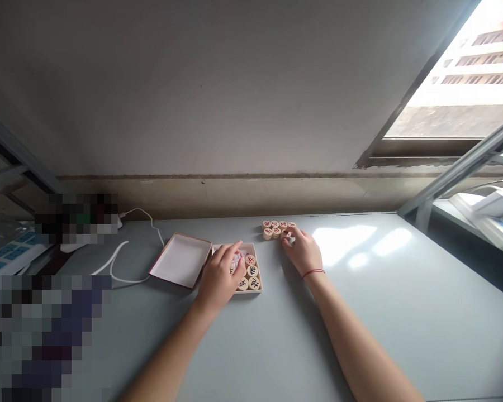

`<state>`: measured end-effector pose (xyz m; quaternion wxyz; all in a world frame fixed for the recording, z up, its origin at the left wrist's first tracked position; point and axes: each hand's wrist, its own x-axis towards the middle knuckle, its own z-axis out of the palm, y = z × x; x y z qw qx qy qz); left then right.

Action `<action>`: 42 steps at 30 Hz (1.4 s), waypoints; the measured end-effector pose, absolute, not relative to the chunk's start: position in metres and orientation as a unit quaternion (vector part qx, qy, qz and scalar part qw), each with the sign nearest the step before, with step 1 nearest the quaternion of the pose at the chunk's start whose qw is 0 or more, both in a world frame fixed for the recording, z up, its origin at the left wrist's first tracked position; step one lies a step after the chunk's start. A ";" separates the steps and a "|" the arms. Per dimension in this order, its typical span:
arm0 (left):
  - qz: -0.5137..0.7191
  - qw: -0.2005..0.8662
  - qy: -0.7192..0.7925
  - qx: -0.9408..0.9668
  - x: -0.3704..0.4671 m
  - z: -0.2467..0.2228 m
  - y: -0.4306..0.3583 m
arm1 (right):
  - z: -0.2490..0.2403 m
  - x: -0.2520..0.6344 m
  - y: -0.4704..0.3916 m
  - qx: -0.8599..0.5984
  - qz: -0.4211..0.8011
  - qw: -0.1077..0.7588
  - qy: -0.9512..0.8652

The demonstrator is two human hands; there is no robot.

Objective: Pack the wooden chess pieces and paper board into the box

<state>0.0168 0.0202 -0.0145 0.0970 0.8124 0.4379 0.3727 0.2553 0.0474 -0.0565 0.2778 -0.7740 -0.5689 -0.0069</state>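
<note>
Several round wooden xiangqi pieces with red characters [275,224] stand in two short rows on the grey table. My right hand [305,250] is at the near right end of these rows, its thumb and fingers closed around one xiangqi piece [285,234], partly covered. To the left is a shallow white box [261,272] holding more pieces, most with black characters [254,283] and one with a red character [250,260]. Over the left part of that box rests my left hand [220,273], thumb and index finger apart, nothing visible between them. It hides some of the box's contents.
Beside the box lies its upturned lid [183,261], white inside. A white cable [117,268] curls on the table further left, near a power strip [12,251]. A wall closes off the back; metal frame bars [452,173] rise at the right.
</note>
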 end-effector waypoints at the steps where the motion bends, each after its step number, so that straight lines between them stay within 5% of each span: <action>1: 0.372 0.098 0.439 0.812 0.017 -0.015 0.020 | -0.057 0.256 0.048 -0.773 -0.004 0.282 -0.568; 9: 0.300 0.076 0.482 0.820 0.015 -0.018 0.027 | -0.042 0.246 0.042 -0.740 -0.027 0.352 -0.572; 15: 0.135 0.058 0.516 0.844 0.028 -0.008 0.030 | -0.016 0.201 0.024 -0.657 0.200 0.320 -0.653; 19: 0.103 0.061 0.519 0.846 0.036 -0.007 0.027 | -0.013 0.189 0.019 -0.644 0.240 0.299 -0.662; 25: 0.165 0.103 0.537 0.821 0.041 -0.012 0.023 | -0.012 0.190 0.019 -0.643 0.246 0.313 -0.655; 29: 0.268 0.115 0.534 0.794 0.038 -0.010 0.025 | -0.011 0.190 0.018 -0.604 0.182 0.402 -0.664; 35: 0.406 0.353 0.505 0.675 0.027 -0.004 0.029 | -0.012 0.186 0.015 -0.493 0.074 0.416 -0.761; 42: 0.439 0.451 0.476 0.614 0.029 -0.008 0.025 | -0.012 0.179 0.012 -0.460 0.013 0.464 -0.757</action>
